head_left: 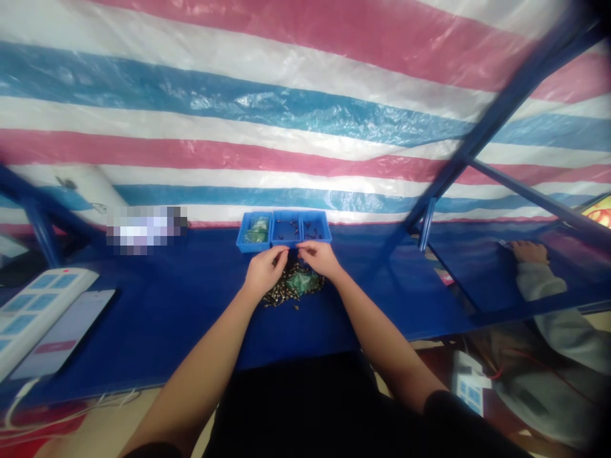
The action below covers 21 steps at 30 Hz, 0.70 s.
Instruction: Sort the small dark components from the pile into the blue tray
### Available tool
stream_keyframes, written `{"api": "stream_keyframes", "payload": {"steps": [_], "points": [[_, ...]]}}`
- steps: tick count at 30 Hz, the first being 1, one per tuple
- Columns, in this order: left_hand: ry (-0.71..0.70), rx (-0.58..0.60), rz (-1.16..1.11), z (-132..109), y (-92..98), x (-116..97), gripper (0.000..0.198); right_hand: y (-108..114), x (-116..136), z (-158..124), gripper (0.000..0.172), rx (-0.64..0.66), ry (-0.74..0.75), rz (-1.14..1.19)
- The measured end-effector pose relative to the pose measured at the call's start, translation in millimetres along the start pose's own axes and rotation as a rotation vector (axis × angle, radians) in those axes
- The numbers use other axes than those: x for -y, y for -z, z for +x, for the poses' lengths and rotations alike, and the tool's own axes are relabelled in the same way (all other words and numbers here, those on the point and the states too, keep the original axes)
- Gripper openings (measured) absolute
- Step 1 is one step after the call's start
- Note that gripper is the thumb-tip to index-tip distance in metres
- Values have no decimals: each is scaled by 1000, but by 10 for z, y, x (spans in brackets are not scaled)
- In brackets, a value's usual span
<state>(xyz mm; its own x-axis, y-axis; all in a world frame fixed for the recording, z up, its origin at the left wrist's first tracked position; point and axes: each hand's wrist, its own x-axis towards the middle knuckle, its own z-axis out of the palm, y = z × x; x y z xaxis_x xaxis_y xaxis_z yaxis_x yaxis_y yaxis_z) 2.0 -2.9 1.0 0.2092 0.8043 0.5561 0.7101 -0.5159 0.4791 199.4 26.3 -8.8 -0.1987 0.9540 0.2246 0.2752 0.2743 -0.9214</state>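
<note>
My left hand [266,271] and my right hand [321,258] are close together over a pile of small brass-coloured metal pieces [281,294]. Thumb and fingers of each hand are pinched; anything between them is too small to name. A crumpled green plastic bag [302,281] lies on the pile, below my right hand. Just beyond my fingers stand three joined blue bins. Green plastic packets [258,230] fill the left bin [240,239], while a few small dark pieces lie in the middle bin [282,226] and the right bin [323,224].
A white power strip [52,299] and a phone [67,334] lie at the left of the blue table [191,299]. Blue metal posts [453,172] rise at the right, before a striped plastic sheet [267,102]. Beyond them rests another person's hand [529,252] with a grey sleeve.
</note>
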Motion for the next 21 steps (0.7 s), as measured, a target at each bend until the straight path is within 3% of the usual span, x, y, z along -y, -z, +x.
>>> {"api": "stream_keyframes", "payload": {"steps": [3, 7, 16, 21], "points": [[4, 10, 6, 3, 8, -12, 28, 97, -58, -28, 22, 26, 56, -337], [7, 12, 2, 5, 4, -11, 28, 113, -108, -16, 29, 163, 113, -492], [12, 32, -1, 5, -6, -6, 27, 104, -116, 1, 19, 197, 111, -538], [10, 52, -7, 9, -8, -13, 27, 112, -58, -26, 19, 145, 135, -341]]}}
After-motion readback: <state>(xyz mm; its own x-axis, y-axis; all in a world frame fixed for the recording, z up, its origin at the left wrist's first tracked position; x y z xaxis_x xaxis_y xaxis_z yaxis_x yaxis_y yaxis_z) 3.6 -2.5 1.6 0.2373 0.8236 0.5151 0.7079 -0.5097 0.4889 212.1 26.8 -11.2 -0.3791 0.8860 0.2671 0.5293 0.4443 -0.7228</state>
